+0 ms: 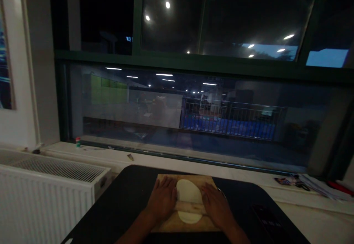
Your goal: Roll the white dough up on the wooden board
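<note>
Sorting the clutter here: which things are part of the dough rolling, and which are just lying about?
In use: left hand, right hand, rolling pin, dough, wooden board.
Lying about: phone, papers, small bottle on the sill.

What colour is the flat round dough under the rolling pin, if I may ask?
The flat round dough is pale cream-white; head view.

The dough point(188, 196) is pale cream-white. The rolling pin point(190, 207) and the board point(182, 224) are light brown wood. The table point(124, 203) is black. The radiator point(47, 196) is white with a ribbed grille pattern.
</note>
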`<state>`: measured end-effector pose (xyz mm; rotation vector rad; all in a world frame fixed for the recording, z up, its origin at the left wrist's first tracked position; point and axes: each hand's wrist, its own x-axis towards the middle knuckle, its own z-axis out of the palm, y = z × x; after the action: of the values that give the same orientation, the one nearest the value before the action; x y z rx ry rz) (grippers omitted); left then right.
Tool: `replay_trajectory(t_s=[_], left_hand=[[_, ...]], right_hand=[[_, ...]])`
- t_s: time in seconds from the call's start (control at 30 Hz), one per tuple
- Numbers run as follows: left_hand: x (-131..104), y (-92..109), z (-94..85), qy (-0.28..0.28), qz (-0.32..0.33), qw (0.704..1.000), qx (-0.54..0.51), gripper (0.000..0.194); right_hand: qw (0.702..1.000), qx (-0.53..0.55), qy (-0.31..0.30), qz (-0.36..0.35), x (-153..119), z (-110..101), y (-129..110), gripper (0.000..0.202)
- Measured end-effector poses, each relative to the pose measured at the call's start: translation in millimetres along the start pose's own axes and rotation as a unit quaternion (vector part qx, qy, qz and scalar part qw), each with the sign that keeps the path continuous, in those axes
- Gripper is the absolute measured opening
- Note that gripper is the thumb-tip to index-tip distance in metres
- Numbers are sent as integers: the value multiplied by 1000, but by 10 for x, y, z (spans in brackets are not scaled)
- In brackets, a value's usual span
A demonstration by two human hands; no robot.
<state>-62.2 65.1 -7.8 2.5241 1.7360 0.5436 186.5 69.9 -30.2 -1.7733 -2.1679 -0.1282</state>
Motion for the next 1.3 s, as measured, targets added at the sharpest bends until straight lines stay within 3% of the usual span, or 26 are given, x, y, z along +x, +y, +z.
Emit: replay_trajectory(t_s=[0.23, 0.47, 0.6, 0.8, 0.97, 1.1, 1.3], left_hand=[[-189, 54, -18, 25, 23, 999, 15, 48], [-412, 100, -85, 42, 54, 998, 2, 48], [-542, 84, -69, 42, 57, 998, 1, 49], [-677, 27, -15, 50, 80, 995, -12, 49], [-511, 71, -77, 41, 72, 997, -9, 48], [-251, 89, -107, 25, 41, 999, 12, 50], [76, -32, -3, -18, 12, 1000, 3, 54]], right_hand=[[999, 13, 37, -24, -343, -130, -149, 50], [996, 50, 66, -14, -571, -83, -180, 50], [997, 41, 62, -19, -664, -30, -152, 52], [990, 90, 77, -82, -748, 15, -19, 45], [992, 74, 75, -69, -583, -43, -55, 48], [998, 42, 32, -34, -315, -117, -118, 52], [999, 17, -9, -32, 133, -112, -74, 51]])
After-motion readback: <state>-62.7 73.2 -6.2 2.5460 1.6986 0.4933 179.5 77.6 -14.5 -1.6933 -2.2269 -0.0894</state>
